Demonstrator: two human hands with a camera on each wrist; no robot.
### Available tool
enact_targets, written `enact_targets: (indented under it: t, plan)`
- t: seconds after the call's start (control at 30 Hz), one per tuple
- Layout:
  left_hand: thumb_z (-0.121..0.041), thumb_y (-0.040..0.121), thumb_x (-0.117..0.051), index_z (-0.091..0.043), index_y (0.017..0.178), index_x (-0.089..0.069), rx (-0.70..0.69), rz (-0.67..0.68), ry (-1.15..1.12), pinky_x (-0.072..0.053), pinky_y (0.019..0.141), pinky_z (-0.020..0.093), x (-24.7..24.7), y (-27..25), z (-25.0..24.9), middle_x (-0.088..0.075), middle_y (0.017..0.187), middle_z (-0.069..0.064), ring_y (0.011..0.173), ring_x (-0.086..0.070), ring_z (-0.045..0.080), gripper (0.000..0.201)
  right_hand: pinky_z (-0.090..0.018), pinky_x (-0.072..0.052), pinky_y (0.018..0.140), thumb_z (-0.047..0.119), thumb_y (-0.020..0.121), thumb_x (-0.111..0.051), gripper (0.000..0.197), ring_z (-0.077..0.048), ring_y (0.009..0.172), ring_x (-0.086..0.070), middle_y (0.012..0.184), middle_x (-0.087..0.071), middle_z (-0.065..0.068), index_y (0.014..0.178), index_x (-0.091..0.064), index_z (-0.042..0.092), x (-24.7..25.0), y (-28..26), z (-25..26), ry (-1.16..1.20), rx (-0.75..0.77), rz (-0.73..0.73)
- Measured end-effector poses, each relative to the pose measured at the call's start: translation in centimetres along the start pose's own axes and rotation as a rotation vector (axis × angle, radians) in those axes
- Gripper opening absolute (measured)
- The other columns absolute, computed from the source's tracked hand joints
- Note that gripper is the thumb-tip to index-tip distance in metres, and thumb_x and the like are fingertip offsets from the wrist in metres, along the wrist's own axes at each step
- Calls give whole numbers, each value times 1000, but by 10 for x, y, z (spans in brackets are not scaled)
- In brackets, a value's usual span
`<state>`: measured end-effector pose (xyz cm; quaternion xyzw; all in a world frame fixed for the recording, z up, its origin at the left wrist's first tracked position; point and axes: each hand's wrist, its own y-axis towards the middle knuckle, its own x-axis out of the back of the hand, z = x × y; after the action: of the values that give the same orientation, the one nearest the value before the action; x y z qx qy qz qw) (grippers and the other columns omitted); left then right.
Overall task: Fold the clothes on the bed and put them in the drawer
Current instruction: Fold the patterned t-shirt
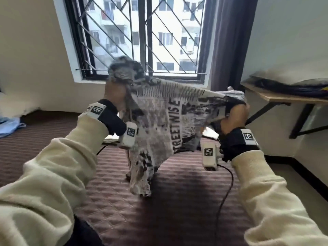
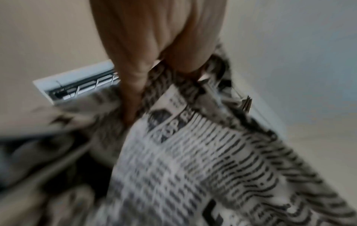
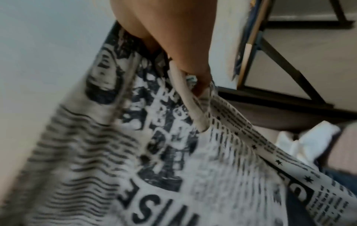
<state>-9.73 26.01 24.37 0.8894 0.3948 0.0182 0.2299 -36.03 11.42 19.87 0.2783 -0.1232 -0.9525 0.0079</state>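
Aloft, both hands (left point(image 1: 113, 96), right point(image 1: 237, 114)) grip shirt point(image 1: 159, 121).

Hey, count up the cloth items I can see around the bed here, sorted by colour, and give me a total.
Black-and-white print: 1, the shirt held up by the left hand and right hand
Light blue: 1, the cloth on the bed's left edge
White: 1, the cloth behind the shirt
Total: 3

Barred window point(image 1: 142, 38), dark curtain point(image 1: 229, 43), wooden table point(image 1: 287, 96).
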Motion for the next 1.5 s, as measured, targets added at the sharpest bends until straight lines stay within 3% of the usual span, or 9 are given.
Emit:
enact_targets:
  t: [0.17, 0.27, 0.43, 0.53, 0.63, 0.9, 1.07, 1.4, 1.5]
  plan:
    - [-23, 76, -44, -32, 79, -48, -282, -61, 272, -45, 76, 13, 11, -14, 28, -62, 71, -36, 66, -52, -20, 10, -35, -51, 75, -4, 90, -40, 32, -19, 72, -60, 74, -64, -2, 79, -61, 17, 34, -22, -7, -1, 7, -26]
    - [-19, 74, -54, -4, 71, -64, -378, -25, 530, -53, 64, 42, 28, -37, 56, -68, 71, 10, 71, -53, 12, 17, -26, -53, 60, 1, 87, -50, 22, -14, 58, -62, 60, -66, 3, 77, -65, 13, 62, -31, -16, -128, -81, 19]
    - [-24, 72, -49, -2, 59, -49, -277, -97, 650, -31, 54, 36, 54, -63, 71, -54, 60, 28, 67, -54, 16, 25, -9, -38, 40, 4, 95, -50, 17, 2, 53, -62, 63, -59, -5, 89, -66, 1, 86, -39, -18, -591, -139, 84]
    - [-24, 81, -54, 5, 74, -61, -100, -55, 738, -39, 62, 41, 56, -57, 88, -63, 83, 34, 86, -60, 49, 31, -21, -43, 62, 25, 87, -54, 36, -14, 82, -66, 83, -61, -19, 103, -67, -6, 96, -20, -47, -870, -131, 24]
    - [-28, 84, -58, 0, 101, -67, 251, 189, 956, -50, 79, 38, 60, -40, 140, -67, 108, 25, 103, -64, 36, 34, -41, -42, 94, 28, 84, -51, 41, -42, 115, -56, 117, -62, -27, 114, -66, 4, 100, -13, -82, -1219, -187, -22]
    - [-33, 91, -49, -3, 125, -60, 675, 670, 1228, -43, 99, 32, 72, -91, 246, -56, 135, 12, 123, -53, 30, 47, -42, -31, 112, 27, 90, -55, 46, -34, 133, -42, 143, -47, -17, 133, -55, 8, 154, -20, -158, -1877, -521, 281]
    - [-53, 71, -44, -20, 139, -47, 707, 678, 1409, -24, 116, 45, 72, -119, 296, -29, 151, 25, 138, -30, 41, 76, -43, -37, 109, 33, 79, -41, 52, -32, 130, -47, 139, -53, -13, 128, -58, 28, 188, -29, -203, -1869, -539, 555]
    - [-13, 88, -62, 1, 120, -58, 617, 436, 1374, -45, 94, 35, 37, -85, 294, -59, 126, 23, 119, -55, 37, 36, -39, -47, 85, 9, 76, -59, 36, -41, 111, -59, 110, -65, -27, 107, -65, -9, 168, -2, -219, -1540, -544, 193]
    - [-14, 84, -68, 6, 104, -64, 597, 377, 1180, -47, 78, 35, 35, -40, 286, -65, 109, 25, 107, -62, 35, 29, -37, -48, 74, 10, 66, -61, 45, -23, 93, -62, 94, -66, -24, 105, -65, -13, 166, 35, -215, -1342, -525, 97]
